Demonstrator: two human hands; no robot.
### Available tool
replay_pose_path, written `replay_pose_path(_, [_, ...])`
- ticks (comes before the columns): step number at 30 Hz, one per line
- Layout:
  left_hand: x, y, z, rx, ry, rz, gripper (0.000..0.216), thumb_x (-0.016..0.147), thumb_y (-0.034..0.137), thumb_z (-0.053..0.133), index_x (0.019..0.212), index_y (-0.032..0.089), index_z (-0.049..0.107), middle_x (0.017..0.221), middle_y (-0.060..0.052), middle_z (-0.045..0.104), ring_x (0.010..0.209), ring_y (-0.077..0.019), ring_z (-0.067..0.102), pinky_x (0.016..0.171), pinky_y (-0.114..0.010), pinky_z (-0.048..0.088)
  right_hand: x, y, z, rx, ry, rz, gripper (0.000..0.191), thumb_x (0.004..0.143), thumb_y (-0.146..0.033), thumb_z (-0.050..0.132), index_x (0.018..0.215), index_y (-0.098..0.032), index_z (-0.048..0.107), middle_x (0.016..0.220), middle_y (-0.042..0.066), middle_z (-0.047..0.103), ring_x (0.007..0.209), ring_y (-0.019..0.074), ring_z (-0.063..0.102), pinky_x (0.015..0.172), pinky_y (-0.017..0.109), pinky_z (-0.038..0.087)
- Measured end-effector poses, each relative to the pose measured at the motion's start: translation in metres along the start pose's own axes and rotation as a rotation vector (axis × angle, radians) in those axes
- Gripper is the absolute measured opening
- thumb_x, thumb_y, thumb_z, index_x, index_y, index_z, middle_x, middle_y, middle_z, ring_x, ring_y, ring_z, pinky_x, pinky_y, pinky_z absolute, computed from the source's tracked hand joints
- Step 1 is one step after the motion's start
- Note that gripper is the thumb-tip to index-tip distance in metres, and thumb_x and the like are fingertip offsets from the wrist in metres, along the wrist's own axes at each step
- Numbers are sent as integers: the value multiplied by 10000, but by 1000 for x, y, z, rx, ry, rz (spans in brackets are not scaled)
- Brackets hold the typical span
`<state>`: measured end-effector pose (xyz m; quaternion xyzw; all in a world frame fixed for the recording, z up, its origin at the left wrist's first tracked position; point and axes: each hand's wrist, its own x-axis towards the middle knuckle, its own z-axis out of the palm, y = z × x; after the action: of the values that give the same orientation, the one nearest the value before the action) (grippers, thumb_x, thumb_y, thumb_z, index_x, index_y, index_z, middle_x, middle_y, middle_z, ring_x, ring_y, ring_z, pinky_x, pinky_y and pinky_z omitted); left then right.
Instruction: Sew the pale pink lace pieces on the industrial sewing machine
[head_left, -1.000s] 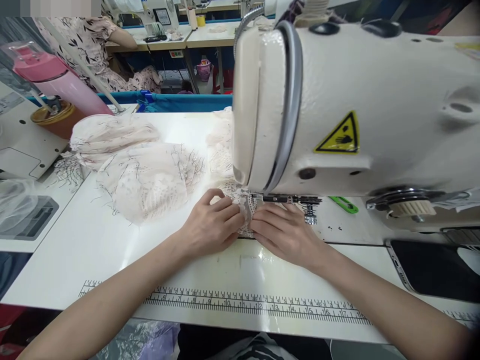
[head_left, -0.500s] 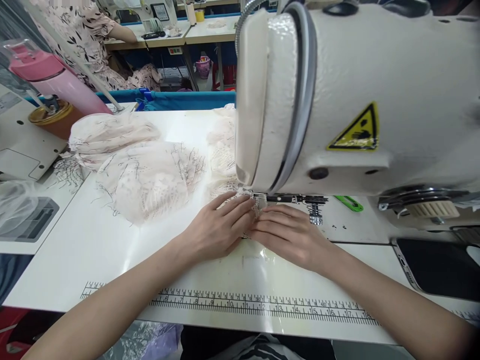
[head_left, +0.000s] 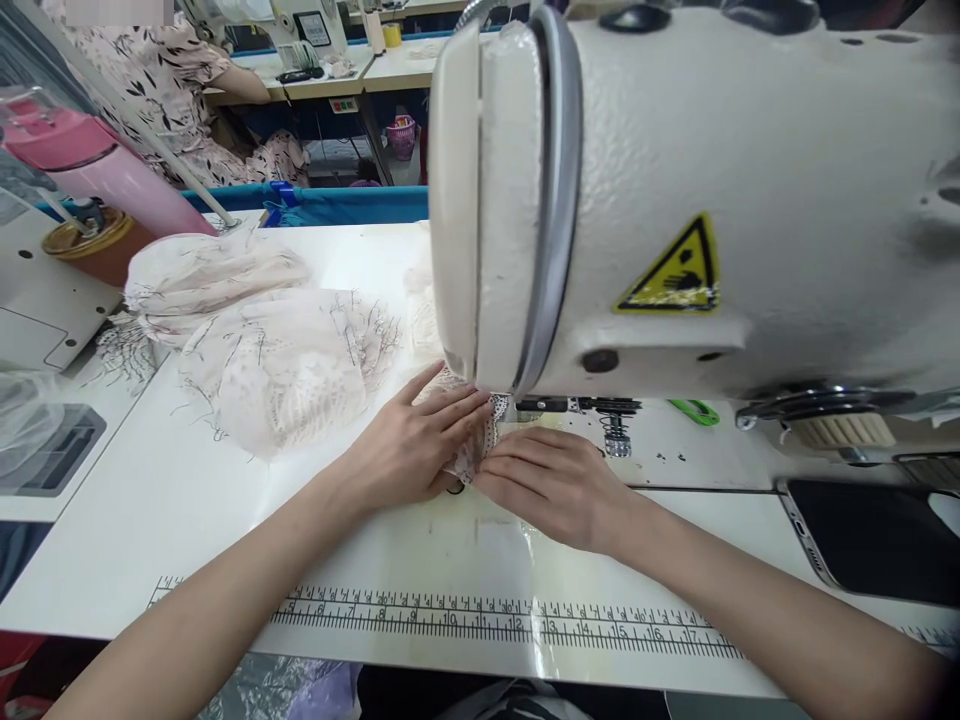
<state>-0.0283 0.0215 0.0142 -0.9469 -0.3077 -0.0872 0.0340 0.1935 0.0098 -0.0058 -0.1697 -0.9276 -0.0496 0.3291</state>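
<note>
Under the head of a white sewing machine (head_left: 645,170) lies a strip of pale lace fabric (head_left: 469,455), partly covered by my hands. My left hand (head_left: 409,440) rests flat on the fabric's left side, fingers stretched toward the needle area, which the machine head hides. At the fabric's right edge, my right hand (head_left: 555,485) has its fingers pressed together, the tips gripping the lace border. Further left, a heap of sheer pale fabric (head_left: 292,370) with loose dark threads lies on the white table (head_left: 187,500).
A printed ruler (head_left: 480,620) runs along the table's front edge. To the right are a black phone (head_left: 877,540) and a green cutter (head_left: 694,411). A pink bottle (head_left: 112,165) stands at the left, and another person (head_left: 172,100) sits beyond the table.
My hands have moved slightly apart, showing more of the lace between them. The whole view has shifted a little, with the machine appearing further left.
</note>
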Motion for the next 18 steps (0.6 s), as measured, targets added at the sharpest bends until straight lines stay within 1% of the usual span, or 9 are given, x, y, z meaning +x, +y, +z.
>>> replay_pose_path(4, [0, -2, -1, -7, -12, -4, 546, 801, 166, 471, 1338, 105, 550, 1291, -116, 660, 1273, -266, 575, 1182, -527, 304, 0, 0, 1, 16, 16, -4, 121, 896, -59, 575, 909, -142, 662, 864, -12, 748, 847, 146, 678, 782, 301, 562])
replay_pose_path(10, [0, 1, 1, 9, -6, -34, 556, 809, 182, 478, 1356, 99, 535, 1280, -130, 663, 1234, -273, 602, 1144, -504, 364, -1, 1, 1, -5, 28, 18, 128, 855, -25, 600, 876, -134, 664, 822, -8, 733, 823, 142, 661, 749, 292, 568])
replay_pose_path(13, [1, 4, 2, 29, 12, -51, 523, 842, 200, 472, 1348, 91, 545, 1278, -134, 664, 1200, -282, 622, 1137, -522, 362, -3, 1, 1, -29, 4, 47, 157, 851, -5, 578, 861, -138, 661, 776, -11, 710, 793, 132, 640, 733, 284, 560])
replay_pose_path(18, [3, 10, 2, 64, 28, -84, 509, 861, 233, 480, 1343, 83, 551, 1270, -129, 669, 1156, -287, 640, 1140, -539, 343, -8, 0, 1, -71, -74, 124, 209, 899, -43, 515, 886, -189, 663, 787, -3, 680, 842, 137, 613, 802, 302, 544])
